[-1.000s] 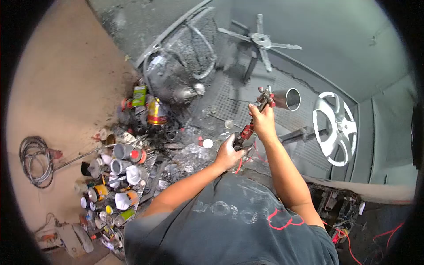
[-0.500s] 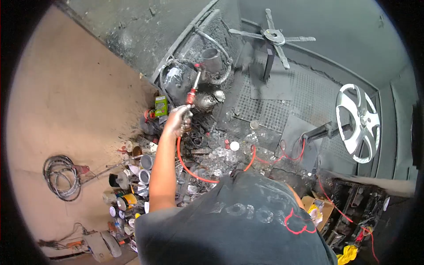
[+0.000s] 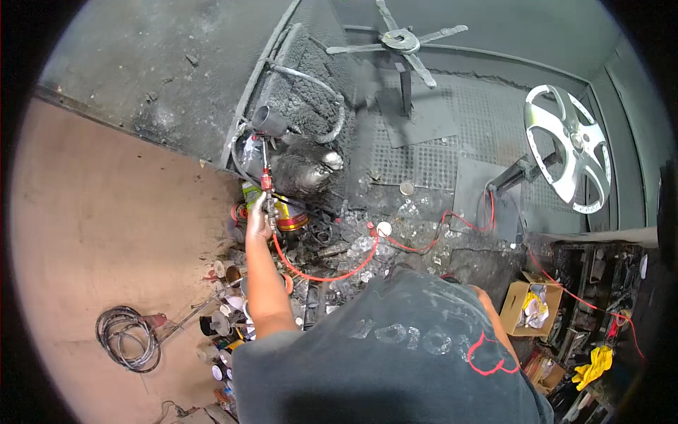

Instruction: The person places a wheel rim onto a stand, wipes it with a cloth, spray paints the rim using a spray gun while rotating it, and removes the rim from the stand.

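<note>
Out in front at the left, my left hand (image 3: 260,218) is wrapped round the handle end of a spray gun (image 3: 265,177) with a red fitting and a grey cup (image 3: 270,121) at its far end. A red hose (image 3: 321,278) curves from it across the floor. The gun is close to a dusty grey bundle and a silvery object (image 3: 332,161), above a gold and red can (image 3: 291,214). My right arm hangs at my right side; its hand is hidden behind my body.
A silver wheel (image 3: 568,141) stands on a stand at the right. Behind is a grey star-shaped rack (image 3: 400,41). A cardboard box (image 3: 519,309) and yellow gloves (image 3: 592,367) lie lower right, a coiled hose (image 3: 127,339) lower left, with cans and pots beside my left arm.
The spray gun, earlier between both my hands near the centre, has moved left in my left hand alone. My right hand has let go and dropped out of sight. The view has shifted.
</note>
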{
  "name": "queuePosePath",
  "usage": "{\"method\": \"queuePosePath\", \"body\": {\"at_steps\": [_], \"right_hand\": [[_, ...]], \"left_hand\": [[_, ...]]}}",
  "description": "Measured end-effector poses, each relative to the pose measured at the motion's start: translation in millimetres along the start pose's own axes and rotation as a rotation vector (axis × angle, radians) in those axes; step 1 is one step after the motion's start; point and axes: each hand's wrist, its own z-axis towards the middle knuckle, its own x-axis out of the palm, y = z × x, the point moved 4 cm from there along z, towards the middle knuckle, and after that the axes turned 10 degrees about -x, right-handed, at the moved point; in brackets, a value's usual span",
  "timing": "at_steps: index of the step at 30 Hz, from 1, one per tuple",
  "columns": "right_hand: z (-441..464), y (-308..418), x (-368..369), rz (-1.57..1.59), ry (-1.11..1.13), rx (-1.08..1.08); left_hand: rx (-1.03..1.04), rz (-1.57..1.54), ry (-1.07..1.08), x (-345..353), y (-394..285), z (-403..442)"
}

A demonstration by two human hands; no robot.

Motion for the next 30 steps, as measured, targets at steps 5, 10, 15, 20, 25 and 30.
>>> {"method": "queuePosePath", "body": {"at_steps": [5,10,15,20,25,30], "right_hand": [[-29,-49,2,0.037,-0.074,-0.012],[-85,-69,22,-0.252,-0.070,0.241],[-119,-93,37,0.015,-0.086,0.448],[-140,-74,15,0.095,-0.146,0.456],[-170,-80,-43,-0.011,-0.183,0.586],[-208,-155,-114,-0.061,-0.393,0.463]], "left_hand": [[0.209,0.064,-0.125,23,21,-2],[0.959,0.761,-0.681,46,21,-59],[0.990,0.650,0.095,156,129,-36],[0.256,1.445,1.165,309,318,-96],[-0.161,1.491,1.567,347,432,-134],[-0.168,1.698,1.375,387,450,-134]]}}
